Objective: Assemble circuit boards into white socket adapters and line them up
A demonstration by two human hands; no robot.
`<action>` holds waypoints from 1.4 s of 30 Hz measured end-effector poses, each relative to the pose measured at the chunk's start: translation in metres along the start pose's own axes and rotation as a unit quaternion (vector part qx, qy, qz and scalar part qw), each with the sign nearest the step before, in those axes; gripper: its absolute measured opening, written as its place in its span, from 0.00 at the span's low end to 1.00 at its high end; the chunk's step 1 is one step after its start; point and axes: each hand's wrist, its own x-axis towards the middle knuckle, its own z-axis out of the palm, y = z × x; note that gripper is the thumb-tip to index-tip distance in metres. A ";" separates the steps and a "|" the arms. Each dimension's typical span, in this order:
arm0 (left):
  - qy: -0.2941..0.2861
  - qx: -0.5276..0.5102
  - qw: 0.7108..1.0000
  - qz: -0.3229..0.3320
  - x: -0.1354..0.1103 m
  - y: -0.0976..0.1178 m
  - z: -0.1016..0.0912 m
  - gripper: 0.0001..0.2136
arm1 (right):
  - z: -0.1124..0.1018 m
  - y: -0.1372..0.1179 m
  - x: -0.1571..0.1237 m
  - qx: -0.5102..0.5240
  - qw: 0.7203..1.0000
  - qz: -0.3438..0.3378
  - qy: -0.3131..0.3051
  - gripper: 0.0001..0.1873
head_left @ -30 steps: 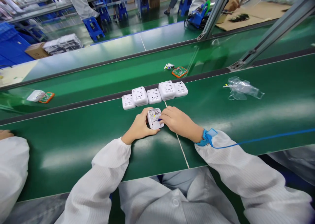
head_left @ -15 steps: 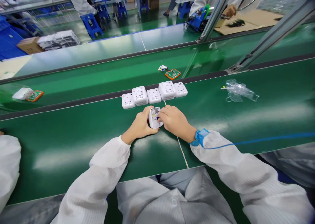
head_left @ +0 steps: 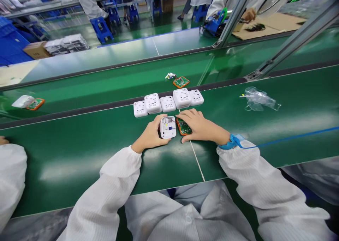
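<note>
My left hand (head_left: 150,136) is wrapped round a white open plastic housing (head_left: 167,127) that rests on the green table, its inside with small wires facing up. Just right of the housing lies a green circuit board with an orange rim (head_left: 183,127), and my right hand (head_left: 201,126) is curled over it, thumb and fingers on its edges. A blue wrist strap (head_left: 233,141) with a blue cord sits on my right wrist. Behind my hands stands a row of several white socket units (head_left: 168,102).
On the conveyor belt beyond lie a circuit board with a small white part (head_left: 180,81) and, far left, a white housing with a board (head_left: 28,102). A crumpled clear plastic bag (head_left: 258,99) lies at right. Another person's sleeve (head_left: 10,177) is at left. Metal struts cross the upper right.
My right hand has drawn back to the right from the housing, and the green circuit board now shows beside it under my fingers. My left hand stays on the housing.
</note>
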 end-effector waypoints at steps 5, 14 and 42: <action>-0.003 -0.045 0.999 -0.016 -0.001 -0.001 -0.001 0.42 | -0.007 0.000 0.001 0.081 0.996 -0.028 0.035 0.45; -0.035 -0.044 0.998 0.003 -0.004 0.003 -0.003 0.54 | 0.014 -0.032 0.009 0.033 0.990 -0.097 0.092 0.59; 0.038 -0.142 0.989 -0.016 -0.003 -0.003 0.005 0.28 | 0.002 -0.038 0.011 0.057 0.978 -0.099 0.176 0.43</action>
